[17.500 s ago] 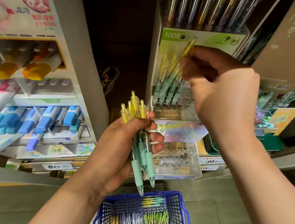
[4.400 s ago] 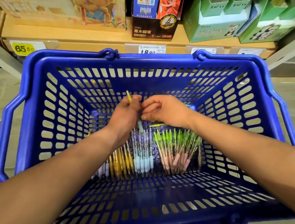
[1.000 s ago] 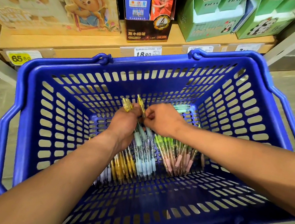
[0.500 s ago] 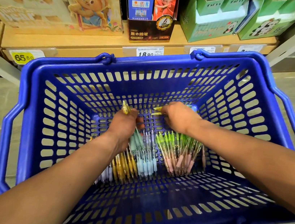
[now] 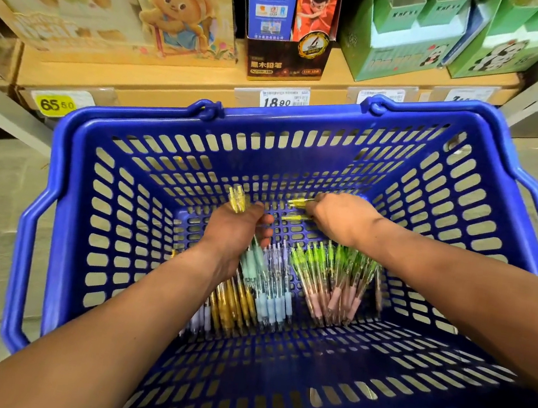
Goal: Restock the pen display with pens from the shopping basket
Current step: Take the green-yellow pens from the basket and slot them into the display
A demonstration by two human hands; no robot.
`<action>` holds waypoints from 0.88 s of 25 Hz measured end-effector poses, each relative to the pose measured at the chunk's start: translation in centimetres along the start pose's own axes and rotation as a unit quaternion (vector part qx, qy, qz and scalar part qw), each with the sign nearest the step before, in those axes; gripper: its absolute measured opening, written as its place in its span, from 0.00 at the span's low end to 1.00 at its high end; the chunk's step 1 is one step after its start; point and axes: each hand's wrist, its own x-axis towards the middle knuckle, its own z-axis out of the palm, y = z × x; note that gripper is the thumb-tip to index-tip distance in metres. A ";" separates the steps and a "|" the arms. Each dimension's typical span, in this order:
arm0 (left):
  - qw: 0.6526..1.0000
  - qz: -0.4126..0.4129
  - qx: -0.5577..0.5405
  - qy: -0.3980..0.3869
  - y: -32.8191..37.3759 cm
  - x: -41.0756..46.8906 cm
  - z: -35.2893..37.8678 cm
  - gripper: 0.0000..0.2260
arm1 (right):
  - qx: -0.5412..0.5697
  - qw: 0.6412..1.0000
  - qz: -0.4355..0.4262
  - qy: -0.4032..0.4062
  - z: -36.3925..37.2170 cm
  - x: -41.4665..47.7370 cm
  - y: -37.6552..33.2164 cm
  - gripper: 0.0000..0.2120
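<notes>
Left hand (image 5: 234, 230) grips a bundle of yellow-capped pens (image 5: 237, 199), right hand (image 5: 341, 217) pinches 1 loose pen (image 5: 297, 203) in the basket (image 5: 127, 121); judged light, stiff, slippery, best held by the rubber grips.

The left hand (image 5: 234, 230) wraps a bundle of yellow-capped, mint-gripped clear plastic pens (image 5: 237, 199), hiding their count. The right hand (image 5: 339, 219), at two o'clock from it, shows only its back. Whether it pinches the yellow-ended pens (image 5: 297, 202) cannot be told. The left forearm covers most lilac-gripped pens (image 5: 201, 320). The blue slotted plastic basket (image 5: 74, 128) is cropped at six o'clock.
</notes>
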 end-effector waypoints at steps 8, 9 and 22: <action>0.999 0.012 -0.015 0.030 -0.2 0.1 0.6 0.18 | 0.436 0.897 0.027 0.068 -2.7 -1.6 -5.4 0.06; 0.999 0.008 -0.008 0.030 -0.2 0.0 0.7 0.20 | 0.460 0.885 0.036 0.068 -2.6 -1.7 -5.9 0.05; 0.999 -0.005 0.033 -0.013 -0.5 -0.2 0.2 0.16 | 0.105 0.988 0.100 0.048 -1.1 -0.8 -0.4 0.16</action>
